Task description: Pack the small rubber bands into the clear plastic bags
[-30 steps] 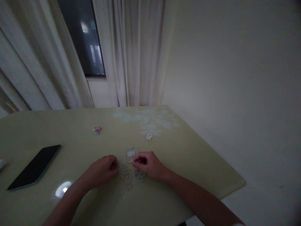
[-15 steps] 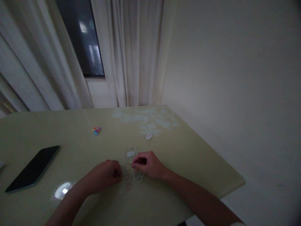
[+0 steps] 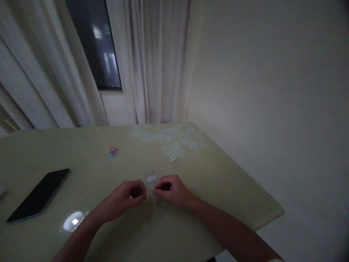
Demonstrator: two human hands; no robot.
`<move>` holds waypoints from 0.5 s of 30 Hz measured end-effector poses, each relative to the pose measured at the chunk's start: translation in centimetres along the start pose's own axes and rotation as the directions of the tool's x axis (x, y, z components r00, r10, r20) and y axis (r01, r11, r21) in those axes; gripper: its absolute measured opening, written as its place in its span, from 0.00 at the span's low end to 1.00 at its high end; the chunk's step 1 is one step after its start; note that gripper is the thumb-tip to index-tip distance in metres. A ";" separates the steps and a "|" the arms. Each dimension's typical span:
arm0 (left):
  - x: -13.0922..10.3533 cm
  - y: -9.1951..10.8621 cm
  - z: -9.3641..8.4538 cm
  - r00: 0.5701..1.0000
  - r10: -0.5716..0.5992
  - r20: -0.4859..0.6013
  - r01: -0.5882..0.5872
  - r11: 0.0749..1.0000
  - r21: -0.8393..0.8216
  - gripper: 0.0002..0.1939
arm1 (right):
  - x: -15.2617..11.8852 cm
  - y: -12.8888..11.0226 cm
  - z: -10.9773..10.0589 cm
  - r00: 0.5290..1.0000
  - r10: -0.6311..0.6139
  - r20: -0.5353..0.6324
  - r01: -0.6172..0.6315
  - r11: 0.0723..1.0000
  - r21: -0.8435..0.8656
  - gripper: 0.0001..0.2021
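My left hand (image 3: 131, 196) is closed in a pinch, and a pale yellow ring (image 3: 147, 198), like a small hair tie, shows at its fingertips. Facing it, my right hand (image 3: 173, 189) pinches a small yellow piece (image 3: 151, 189), too small to make out fully. The fingertips of both hands almost meet. Below them on the table lie several thin pastel rings (image 3: 163, 206), partly hidden by the hands. Just beyond the fingers sits a small clear plastic box (image 3: 152, 178) with a white label.
On the pale green table (image 3: 89, 156) lie a dark tablet (image 3: 39, 196) at left, a pile of small colourful pieces (image 3: 111, 151) farther back, and small white pieces (image 3: 172, 159) behind the box. Light reflects near my left forearm. Curtains and a wall stand beyond.
My left hand has moved right and slightly up, closer to my right hand, with a pale yellow ring now showing at its fingertips. My right hand has hardly moved.
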State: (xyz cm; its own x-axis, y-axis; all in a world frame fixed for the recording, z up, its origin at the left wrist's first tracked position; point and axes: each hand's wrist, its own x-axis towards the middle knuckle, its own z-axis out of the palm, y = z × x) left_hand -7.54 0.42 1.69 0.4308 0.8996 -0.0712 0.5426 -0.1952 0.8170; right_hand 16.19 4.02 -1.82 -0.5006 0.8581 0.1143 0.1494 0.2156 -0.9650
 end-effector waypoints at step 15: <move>1.1 -0.7 2.1 0.960 0.040 -0.276 -0.070 0.993 -0.099 0.15 | 0.2 0.2 0.0 0.999 -0.033 -0.034 0.035 0.999 0.040 0.12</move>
State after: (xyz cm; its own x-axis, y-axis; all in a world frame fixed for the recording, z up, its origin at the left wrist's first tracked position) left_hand -5.92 0.74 -0.11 0.2366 0.9639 0.1220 0.4370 -0.2177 0.8727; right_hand 16.12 4.23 -1.94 -0.4760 0.8658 0.1543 0.0975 0.2264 -0.9692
